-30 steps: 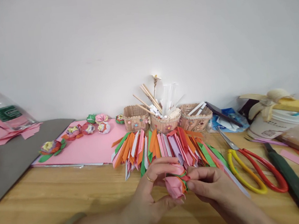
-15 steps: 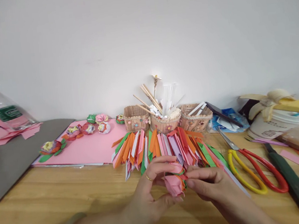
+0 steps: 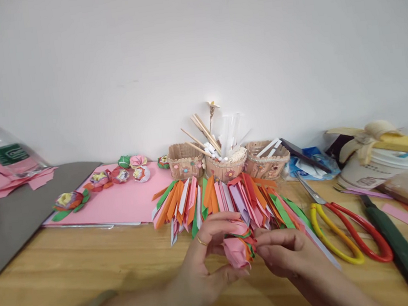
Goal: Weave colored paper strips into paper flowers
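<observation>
Above the wooden tabletop point(image 3: 128, 260), near its front edge and before the row of folded paper strips point(image 3: 216, 196), there is a small paper flower point(image 3: 236, 252), held in the air between the two hands. The left hand point(image 3: 199, 271) is curved around it: the fingers are over the upper side and the thumb is below, so the pink petals sit inside this loose grip. The right hand point(image 3: 297, 258) has its thumb and forefinger brought together at the right side of the flower, where red, green and orange layers show, and it seems to pinch a red edge there; how firm this pinch is, I cannot tell. The flower looks like folded paper, so I judge that it is very light, a little springy, and not slippery. Its weak point is probably the thin petals, which can crease, tear or become flat if one presses strongly. For this reason, the rounded pink sides seem the best place for a supporting hold, with a soft and wide touch, while the narrow edges on the right are better taken only by the fingertips. The scissors point(image 3: 366, 233) lie to the right, well apart from the flower.
</observation>
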`<state>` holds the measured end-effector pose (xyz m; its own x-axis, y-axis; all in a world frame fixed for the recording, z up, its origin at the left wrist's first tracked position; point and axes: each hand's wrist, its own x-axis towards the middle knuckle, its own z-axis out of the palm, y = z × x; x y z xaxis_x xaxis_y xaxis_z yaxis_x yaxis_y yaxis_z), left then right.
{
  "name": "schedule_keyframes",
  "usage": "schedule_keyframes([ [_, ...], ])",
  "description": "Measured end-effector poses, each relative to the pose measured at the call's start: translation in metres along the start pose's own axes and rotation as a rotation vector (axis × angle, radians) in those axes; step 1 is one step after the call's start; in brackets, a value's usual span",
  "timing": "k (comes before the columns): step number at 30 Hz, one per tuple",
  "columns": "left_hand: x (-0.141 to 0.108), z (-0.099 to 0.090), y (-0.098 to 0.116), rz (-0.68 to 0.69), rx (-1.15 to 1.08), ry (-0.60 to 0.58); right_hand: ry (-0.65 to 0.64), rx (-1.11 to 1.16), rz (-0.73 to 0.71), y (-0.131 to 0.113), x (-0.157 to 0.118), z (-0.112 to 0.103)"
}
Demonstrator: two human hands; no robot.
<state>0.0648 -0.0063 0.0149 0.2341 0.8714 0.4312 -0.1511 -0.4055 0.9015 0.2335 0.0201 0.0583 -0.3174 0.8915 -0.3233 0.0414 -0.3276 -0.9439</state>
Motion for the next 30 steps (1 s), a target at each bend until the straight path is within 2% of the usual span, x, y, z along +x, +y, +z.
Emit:
schedule_keyframes([
  [4, 0.001, 0.001, 0.001, 0.01, 0.005, -0.008, -0.008, -0.097, -0.079, 0.004, 0.002, -0.001],
  [10, 0.002, 0.001, 0.002, 0.028, 0.075, 0.0, 0.054, -0.265, -0.232, 0.013, 0.006, 0.0],
  [16, 0.002, -0.001, 0.006, 0.045, 0.117, -0.059, 0.091, -0.421, -0.281, 0.007, 0.005, -0.001],
  [21, 0.003, 0.0, 0.007, 0.03, 0.153, -0.054, 0.139, -0.478, -0.304, 0.003, 0.002, -0.001],
  [23, 0.002, 0.0, 0.006, 0.028, 0.161, -0.058, 0.162, -0.469, -0.324, 0.004, 0.002, 0.0],
  [26, 0.001, 0.0, 0.003, -0.011, 0.115, -0.019, 0.128, -0.372, -0.311, 0.003, 0.002, -0.001],
  [30, -0.001, -0.001, 0.0, -0.053, 0.025, 0.021, 0.011, -0.08, -0.12, 0.002, 0.004, -0.003],
])
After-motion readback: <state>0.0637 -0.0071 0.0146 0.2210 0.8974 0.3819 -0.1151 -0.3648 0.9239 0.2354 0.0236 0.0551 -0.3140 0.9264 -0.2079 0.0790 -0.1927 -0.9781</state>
